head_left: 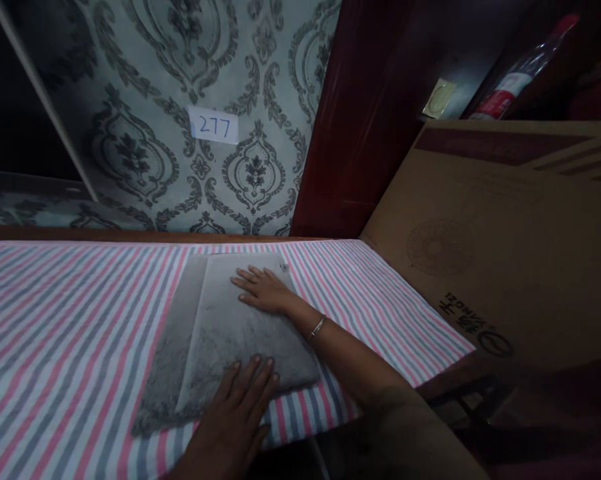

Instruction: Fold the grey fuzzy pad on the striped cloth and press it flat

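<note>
A grey plush fabric piece (240,333) lies on the striped cloth, folded so that a strip of it shows along its left side. Its exact kind I cannot tell. My right hand (265,290) rests flat on its upper part, fingers spread and pointing left, with a thin metal bangle on the wrist. My left hand (237,413) lies at the near edge of the plush piece, fingers stretched out over its fluffy surface. Neither hand grips anything. Near the upper right corner of the piece is a small dark-printed label (284,268).
Pink, grey and white striped cloth (80,320) covers the table. A big cardboard box (510,233) stands at the right, below a plastic bottle (510,87). Behind is a patterned wall with a paper (215,125) marked 277, a dark screen (25,120) and a red-brown post (345,133).
</note>
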`<state>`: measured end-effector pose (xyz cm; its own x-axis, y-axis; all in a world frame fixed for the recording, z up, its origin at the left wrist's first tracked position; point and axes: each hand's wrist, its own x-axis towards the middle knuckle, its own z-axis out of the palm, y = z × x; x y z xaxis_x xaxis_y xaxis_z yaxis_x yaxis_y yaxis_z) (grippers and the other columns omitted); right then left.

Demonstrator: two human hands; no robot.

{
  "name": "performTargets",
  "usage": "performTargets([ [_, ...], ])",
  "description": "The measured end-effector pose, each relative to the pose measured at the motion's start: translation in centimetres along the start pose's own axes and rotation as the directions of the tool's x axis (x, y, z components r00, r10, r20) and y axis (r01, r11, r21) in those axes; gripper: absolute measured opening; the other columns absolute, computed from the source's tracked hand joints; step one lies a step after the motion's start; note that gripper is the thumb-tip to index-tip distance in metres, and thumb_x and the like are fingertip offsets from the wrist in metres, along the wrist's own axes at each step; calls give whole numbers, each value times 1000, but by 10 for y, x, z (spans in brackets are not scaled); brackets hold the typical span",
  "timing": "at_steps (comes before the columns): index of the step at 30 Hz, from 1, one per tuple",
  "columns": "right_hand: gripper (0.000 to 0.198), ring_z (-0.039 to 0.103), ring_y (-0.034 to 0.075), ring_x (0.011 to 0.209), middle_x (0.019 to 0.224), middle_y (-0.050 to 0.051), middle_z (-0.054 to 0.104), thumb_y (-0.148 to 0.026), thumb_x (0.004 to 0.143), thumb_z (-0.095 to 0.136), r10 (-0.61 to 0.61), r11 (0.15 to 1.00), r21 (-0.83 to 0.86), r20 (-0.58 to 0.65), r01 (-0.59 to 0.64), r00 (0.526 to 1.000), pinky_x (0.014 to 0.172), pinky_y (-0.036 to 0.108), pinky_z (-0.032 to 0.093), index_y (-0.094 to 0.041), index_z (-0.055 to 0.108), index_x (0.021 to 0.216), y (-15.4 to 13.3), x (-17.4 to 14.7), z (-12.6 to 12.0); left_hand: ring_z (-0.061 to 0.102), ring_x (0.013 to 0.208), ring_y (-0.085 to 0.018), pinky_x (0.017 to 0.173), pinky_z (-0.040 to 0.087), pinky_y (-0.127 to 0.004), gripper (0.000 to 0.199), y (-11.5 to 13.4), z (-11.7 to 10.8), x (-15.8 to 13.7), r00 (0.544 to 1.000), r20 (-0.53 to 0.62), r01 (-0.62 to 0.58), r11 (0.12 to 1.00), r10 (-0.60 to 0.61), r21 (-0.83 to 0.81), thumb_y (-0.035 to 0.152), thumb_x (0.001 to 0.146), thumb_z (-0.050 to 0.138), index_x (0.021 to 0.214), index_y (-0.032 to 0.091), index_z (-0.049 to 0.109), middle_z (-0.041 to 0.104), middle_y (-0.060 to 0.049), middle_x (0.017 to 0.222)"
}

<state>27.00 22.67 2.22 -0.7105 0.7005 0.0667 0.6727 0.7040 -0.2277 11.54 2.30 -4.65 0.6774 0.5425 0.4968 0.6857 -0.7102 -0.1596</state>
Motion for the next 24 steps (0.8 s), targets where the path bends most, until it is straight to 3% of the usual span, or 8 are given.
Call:
performTargets([
  [5, 57, 10, 29, 152, 165, 4, 18, -50, 103, 30, 141, 990, 13, -44, -140, 989, 120, 57, 13, -27, 27, 155, 4, 17, -4, 39, 142, -27, 115, 34, -48, 71, 2, 1, -1, 999, 43, 30, 997, -27, -65, 20, 85, 54, 153, 26, 32, 42, -6, 155],
  [9, 56, 12, 30, 152, 164, 8, 18, -45, 103, 34, 198, 979, 47, 6, -198, 980, 119, 59, 16, -24, 29, 154, -9, 16, -12, 44, 139, -26, 112, 40, -45, 69, -11, -23, 6, 996, 92, -5, 989, 19, -151, 22, 87, 55, 152, 26, 35, 46, -7, 152],
  [11, 55, 14, 31, 151, 164, 8, 19, -43, 102, 38, 155, 986, 61, 37, -157, 987, 117, 60, 19, -25, 30, 154, -23, 8, -14, 51, 133, -23, 109, 45, -41, 58, -26, -40, 9, 994, 101, -19, 981, 39, -193, 23, 90, 54, 148, 25, 43, 54, -7, 146],
  [14, 54, 16, 31, 151, 163, 6, 23, -41, 101, 42, -34, 999, 43, 50, 32, 998, 116, 61, 21, -29, 32, 153, -48, -8, -8, 60, 124, -21, 106, 48, -39, 44, -49, -52, 9, 997, 53, 61, 980, -52, -190, 22, 94, 49, 138, 25, 55, 64, -7, 135],
  [18, 52, 18, 28, 151, 163, 6, 25, -40, 102, 40, -204, 979, 8, 67, 204, 977, 117, 60, 18, -30, 31, 153, -63, -18, 4, 56, 128, -24, 104, 48, -41, 46, -59, -31, -2, 995, -17, 97, 993, -98, -71, 22, 94, 47, 138, 20, 55, 60, -10, 140],
  [21, 55, 14, 27, 151, 164, 4, 20, -46, 103, 36, -186, 982, 8, 87, 186, 979, 119, 57, 16, -30, 27, 154, -55, -6, 5, 49, 135, -25, 106, 46, -41, 46, -54, -13, -11, 994, -56, 100, 995, -99, 16, 26, 95, 46, 140, 20, 52, 53, -10, 146],
  [24, 56, 11, 27, 152, 165, 3, 18, -50, 103, 31, -117, 993, -3, 94, 118, 989, 119, 57, 14, -29, 26, 155, -40, 17, 4, 45, 138, -23, 108, 44, -39, 45, -49, -10, -15, 994, -54, 101, 993, -98, 65, 28, 97, 45, 141, 23, 51, 49, -7, 150],
])
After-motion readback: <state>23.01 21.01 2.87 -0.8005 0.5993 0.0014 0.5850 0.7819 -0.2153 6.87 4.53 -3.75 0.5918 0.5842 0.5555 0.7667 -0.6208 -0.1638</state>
